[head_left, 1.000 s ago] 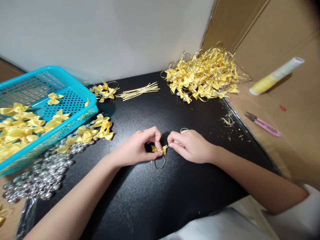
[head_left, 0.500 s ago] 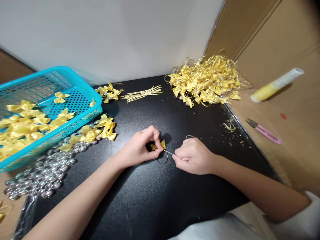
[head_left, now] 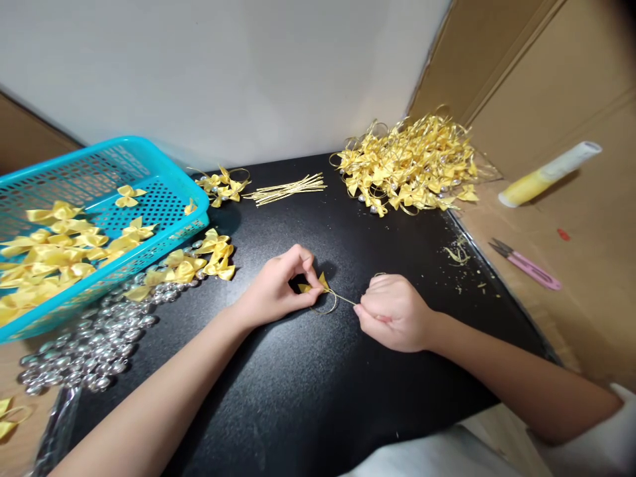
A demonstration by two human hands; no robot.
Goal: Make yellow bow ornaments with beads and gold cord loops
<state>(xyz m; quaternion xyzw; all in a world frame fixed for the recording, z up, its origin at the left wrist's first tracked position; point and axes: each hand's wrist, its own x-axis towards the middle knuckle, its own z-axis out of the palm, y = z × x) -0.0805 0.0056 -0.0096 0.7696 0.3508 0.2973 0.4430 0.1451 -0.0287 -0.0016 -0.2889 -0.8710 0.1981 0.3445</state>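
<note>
My left hand point(head_left: 281, 285) pinches a yellow bow point(head_left: 322, 281) between thumb and fingertips, just above the black tabletop point(head_left: 278, 384). A thin gold cord point(head_left: 345, 300) runs taut from the bow to my right hand point(head_left: 397, 313), which is closed in a fist around its other end. A small loop of the cord hangs beside my left fingertips. Part of the bow is hidden behind my left fingers.
At the left, a turquoise basket point(head_left: 181, 222) holds yellow bows, with silver beads point(head_left: 94, 351) beside it. Gold cords point(head_left: 288, 189) lie at the back, near a heap of finished bows point(head_left: 407, 165). Pink snips point(head_left: 534, 270) and a tube point(head_left: 549, 173) are at the right.
My right hand has moved a little to the right, away from my left, and more cord shows between them. The left hand still pinches the bow.
</note>
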